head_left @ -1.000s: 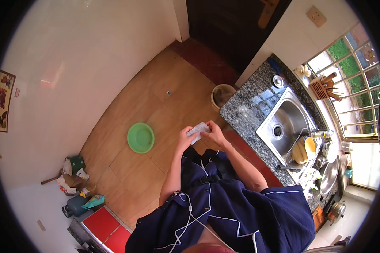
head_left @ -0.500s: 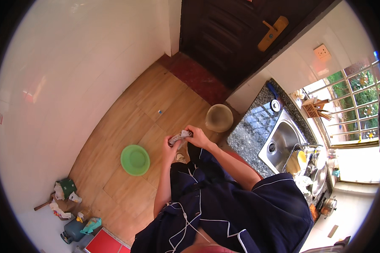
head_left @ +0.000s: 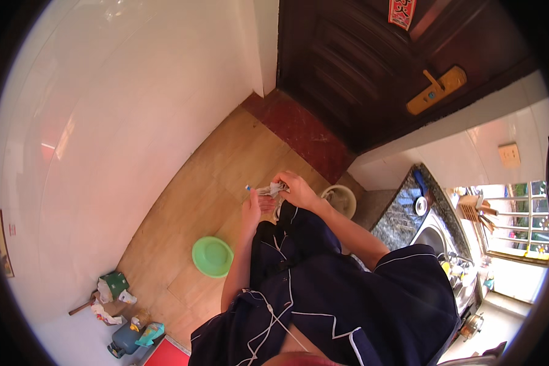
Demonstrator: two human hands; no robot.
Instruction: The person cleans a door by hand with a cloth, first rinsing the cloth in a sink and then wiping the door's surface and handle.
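Note:
My right hand point(head_left: 297, 191) pinches a small crumpled whitish thing point(head_left: 276, 188), which looks like a rag or a crushed wrapper; its kind is not clear. Just beside it, my left hand point(head_left: 254, 207) has its fingers stretched out beneath the crumpled thing, with part of the palm showing. Both hands are close together in front of my lap, above the wood-look floor. Next to my left thumb in the picture, a small blue and white scrap point(head_left: 248, 188) lies on the floor.
A green basin point(head_left: 213, 257) stands on the floor at left, and a pale bucket point(head_left: 340, 202) at right. Beyond is a dark door point(head_left: 341, 67). The granite counter point(head_left: 402, 210) with a steel sink point(head_left: 432, 236) runs along the right. A blue gas cylinder point(head_left: 127, 339) stands lower left.
The view has shifted, so door, basin and counter sit lower in the picture. My left fingers have loosened from the crumpled thing and stretched out; my right hand keeps hold of it.

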